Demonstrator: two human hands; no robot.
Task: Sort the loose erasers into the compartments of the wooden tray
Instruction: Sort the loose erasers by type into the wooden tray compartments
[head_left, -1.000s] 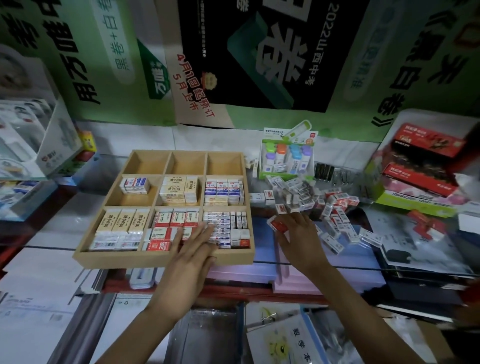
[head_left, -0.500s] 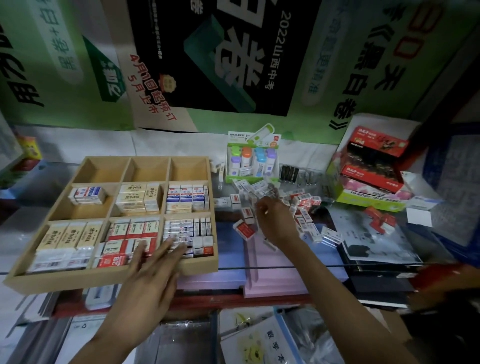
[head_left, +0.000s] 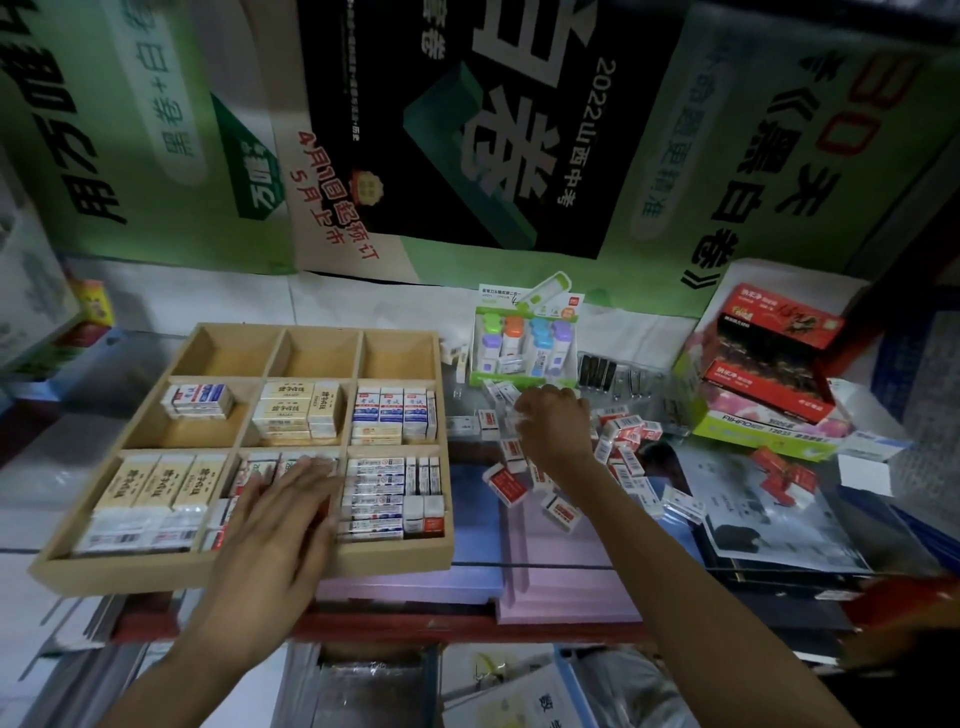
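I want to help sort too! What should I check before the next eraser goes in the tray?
1. Loose erasers to pick: ok, a pile lies right of the wooden tray.
2. Right hand grips one: cannot tell, fingers curl over the pile.
3. Tray steadied: ok, left hand lies flat on its front middle compartment.
4. Free compartment: ok, back row is bare.
5. Front middle compartment open: not ok, left hand covers it.
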